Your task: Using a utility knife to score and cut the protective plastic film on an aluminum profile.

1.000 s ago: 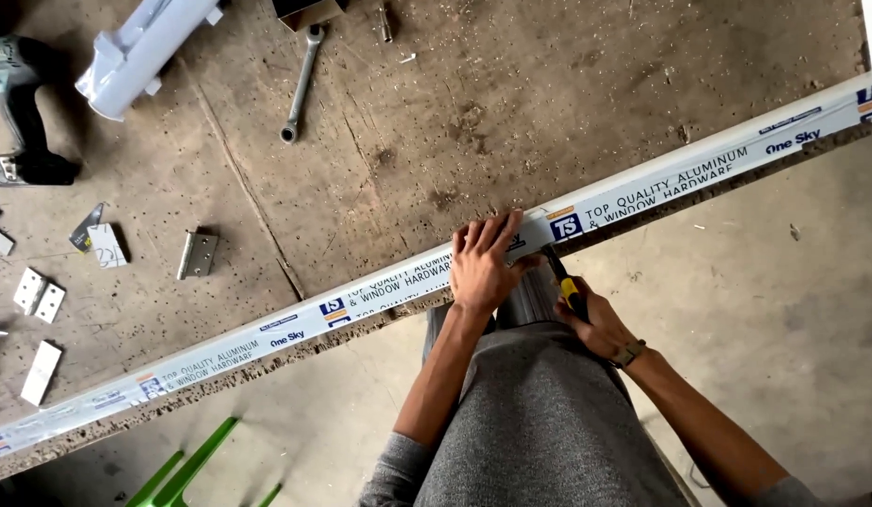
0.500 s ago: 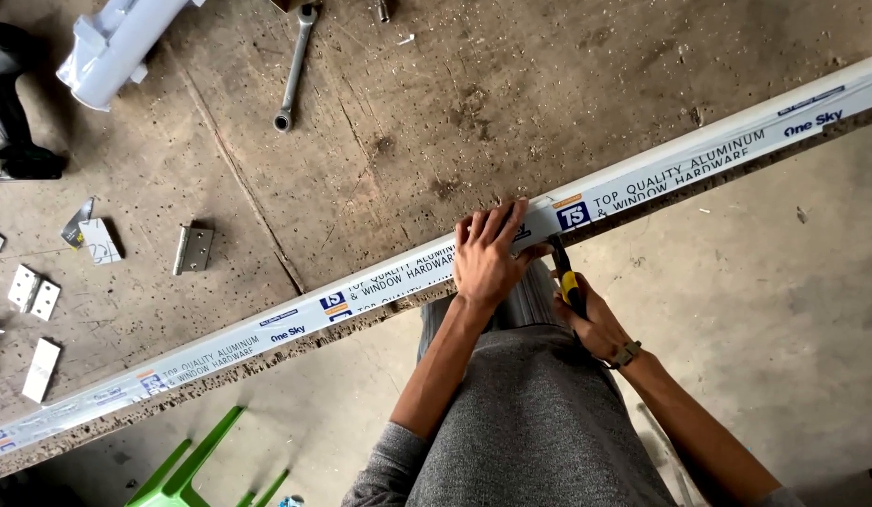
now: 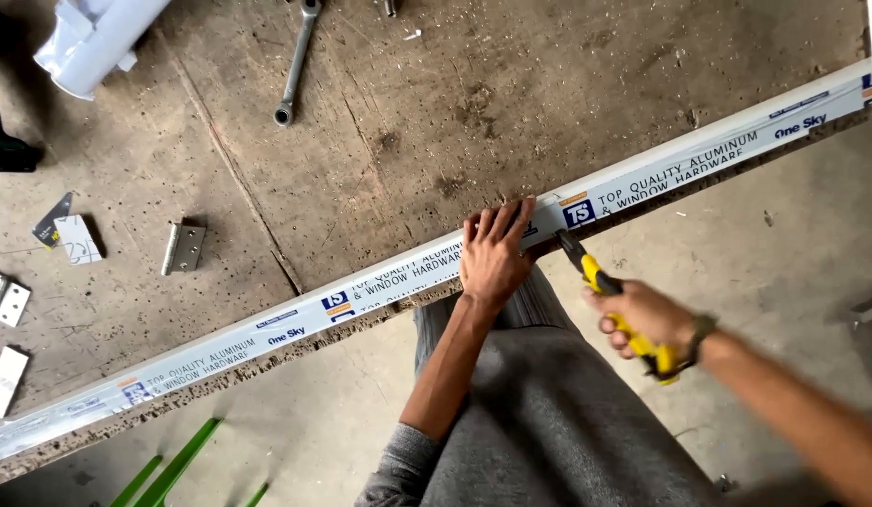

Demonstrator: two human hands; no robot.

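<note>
head view, steeply downward, close

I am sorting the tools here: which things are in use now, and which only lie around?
In use:
left hand pressing on the long white bar
right hand holding a yellow-handled tool

Lying about:
wrench
hinge
white roll

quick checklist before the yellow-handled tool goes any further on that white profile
1. Left hand flat on the white aluminium profile, pinning it to the workbench: ok.
2. Right hand closed around the yellow-handled tool: ok.
3. Tool tip meets the profile's near edge: cannot tell, that spot is blurred.
4. Left fingers away from the tool tip: not ok, they lie right beside it.
5. Profile supported along its length on the bench edge: ok.
6. Loose wrench and hinge apart from the profile: ok.
</note>
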